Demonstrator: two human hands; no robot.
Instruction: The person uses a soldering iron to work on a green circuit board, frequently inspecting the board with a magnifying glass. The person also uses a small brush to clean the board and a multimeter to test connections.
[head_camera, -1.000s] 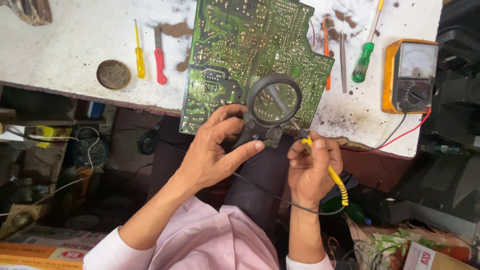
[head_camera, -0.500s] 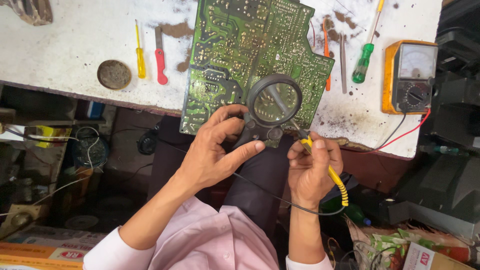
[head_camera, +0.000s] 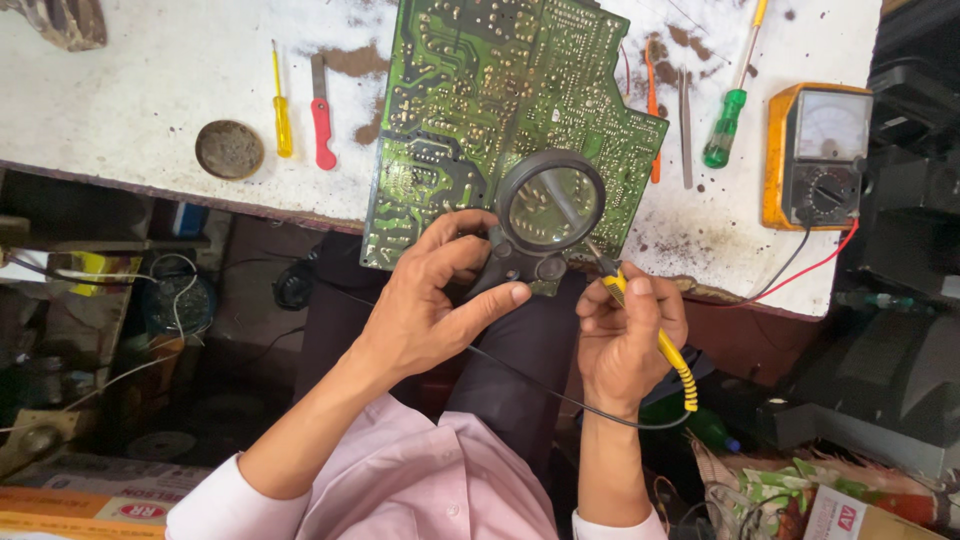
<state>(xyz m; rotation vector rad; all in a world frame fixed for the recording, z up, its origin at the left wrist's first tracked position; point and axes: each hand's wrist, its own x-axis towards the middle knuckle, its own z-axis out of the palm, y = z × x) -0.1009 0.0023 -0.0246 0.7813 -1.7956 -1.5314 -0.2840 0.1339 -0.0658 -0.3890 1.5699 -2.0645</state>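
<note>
Left hand (head_camera: 435, 300) is wrapped around the black handle of a round magnifying glass (head_camera: 550, 205), thumb stretched out along the underside and fingers curled over the top, so it's a firm hold. The lens sits right over the lower edge of a big green circuit board (head_camera: 480, 110), which lies solder side up on the white worktable (head_camera: 130, 100) with its near edge hanging over the table front.

Right hand (head_camera: 628, 335) is closed pen-style around a yellow-handled soldering iron (head_camera: 650, 335), tip pointing up and left under the lens (you can see the tip magnified through the glass). Whether the tip actually touches the board, I can't tell. A black cord runs from the iron across the lap.

Other stuff on the table: a yellow screwdriver (head_camera: 282, 115) and a red-handled tool (head_camera: 322, 125) side by side left of the board, a round rusty tin lid (head_camera: 229, 149) near them, a green-handled screwdriver (head_camera: 728, 120) right of the board, and an orange analog multimeter (head_camera: 815, 155) at the far right with red and black leads trailing off the edge.
</note>
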